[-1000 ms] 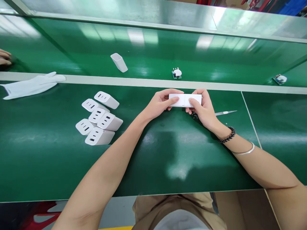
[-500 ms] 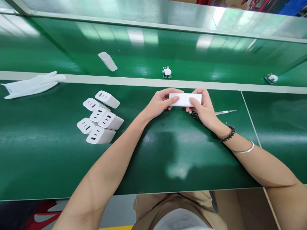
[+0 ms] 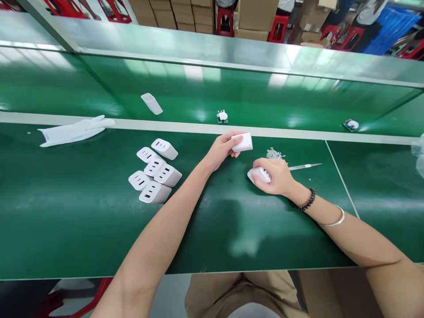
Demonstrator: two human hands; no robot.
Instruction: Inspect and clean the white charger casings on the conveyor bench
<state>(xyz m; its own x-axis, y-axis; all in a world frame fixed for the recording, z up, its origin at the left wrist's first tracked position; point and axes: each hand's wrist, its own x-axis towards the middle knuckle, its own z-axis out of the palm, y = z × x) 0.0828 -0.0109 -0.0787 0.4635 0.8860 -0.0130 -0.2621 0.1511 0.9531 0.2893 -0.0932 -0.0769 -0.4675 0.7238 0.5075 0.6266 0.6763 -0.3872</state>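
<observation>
from my remote post, i have the left hand (image 3: 221, 151) gripping a white block (image 3: 244, 142) over the green bench (image 3: 265, 240), the right hand (image 3: 277, 176) wrapped around a second block (image 3: 261, 175) beside clear bits (image 3: 274, 153). i judge this a two-handed handling step; the next move calls for steady, separate grips.

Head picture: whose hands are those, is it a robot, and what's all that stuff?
No robot here, just a person's bare hands. The camera sits on that person's head, so you look down as they do. The left hand holds a white block. The right hand grips a second block, near some tiny clear bits and a thin tool. On the green table there are also six slotted blocks. A white glove lies partly over the pale strip. Beyond it are a white piece and two small circuit boards.
</observation>
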